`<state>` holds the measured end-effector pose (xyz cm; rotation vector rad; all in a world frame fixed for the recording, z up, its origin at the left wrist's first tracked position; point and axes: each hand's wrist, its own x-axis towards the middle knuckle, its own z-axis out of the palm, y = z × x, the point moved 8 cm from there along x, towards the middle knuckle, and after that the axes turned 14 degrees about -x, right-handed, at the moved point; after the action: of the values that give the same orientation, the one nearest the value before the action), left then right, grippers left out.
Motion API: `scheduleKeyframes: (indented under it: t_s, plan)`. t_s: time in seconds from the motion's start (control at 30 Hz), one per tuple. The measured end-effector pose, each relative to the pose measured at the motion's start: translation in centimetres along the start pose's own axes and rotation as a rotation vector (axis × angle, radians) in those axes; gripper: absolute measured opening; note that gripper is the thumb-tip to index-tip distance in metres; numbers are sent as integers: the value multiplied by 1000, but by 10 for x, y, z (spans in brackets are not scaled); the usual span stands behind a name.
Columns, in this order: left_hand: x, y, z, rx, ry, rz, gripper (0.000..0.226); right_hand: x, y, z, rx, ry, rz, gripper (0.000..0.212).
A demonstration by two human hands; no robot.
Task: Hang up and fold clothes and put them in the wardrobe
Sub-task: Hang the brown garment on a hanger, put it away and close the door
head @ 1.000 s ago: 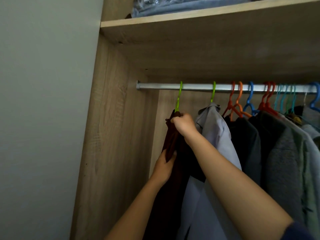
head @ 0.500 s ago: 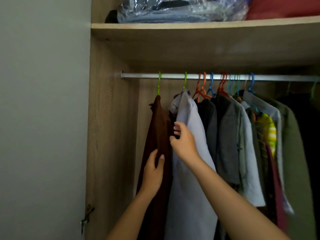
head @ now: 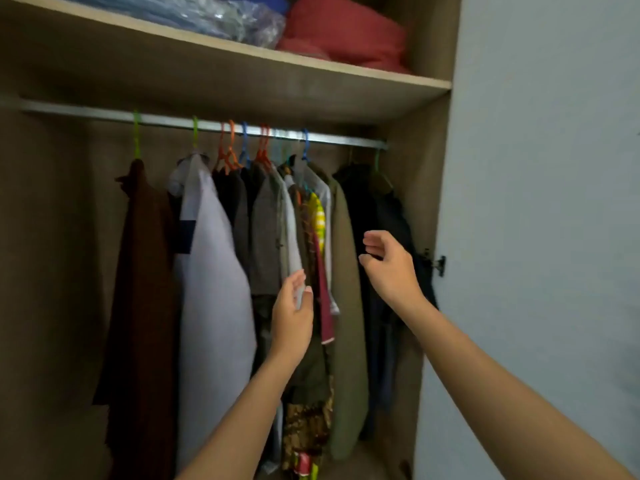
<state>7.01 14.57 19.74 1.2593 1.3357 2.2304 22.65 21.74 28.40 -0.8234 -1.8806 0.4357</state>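
Both hands empty under a crowded rail (head: 207,124)

The brown garment (head: 145,271) hangs below the rail's left end, with a grey shirt (head: 211,278) next along. The left hand (head: 292,308), fingers loosely straight, touches or nearly touches a pale sleeve (head: 294,251) under the rail's middle. The right hand (head: 389,265), loosely curled and holding nothing, hovers before the dark coats (head: 367,220) under its right end. The hangers (head: 242,147) bunch tightly mid-rail, so tugging a sleeve there could probably slide a garment off or unhook a neighbour.

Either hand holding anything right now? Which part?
The right hand holds nothing, fingers loose. The left hand is at the lower edge of a pale grey garment; whether it pinches it cannot be told.
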Motion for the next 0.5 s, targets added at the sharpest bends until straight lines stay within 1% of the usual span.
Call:
scheduleKeyframes:
  t_s: [0.17, 0.3, 0.4, 0.5]
  plan:
    - [-56, -15, 134, -84, -217, -30, 35, -17, 45, -124, -119, 176, 57, 37]
    - [-122, -27, 247, -105, -378, -86, 42, -37, 72, -226, -228, 328, 61, 35]
    - [-178, -29, 321, -95, -460, -112, 51, -58, 88, -294, -299, 456, 17, 36]
    - [-231, -21, 377, -81, -528, -116, 70, -81, 103, -352, -356, 612, -33, 31]
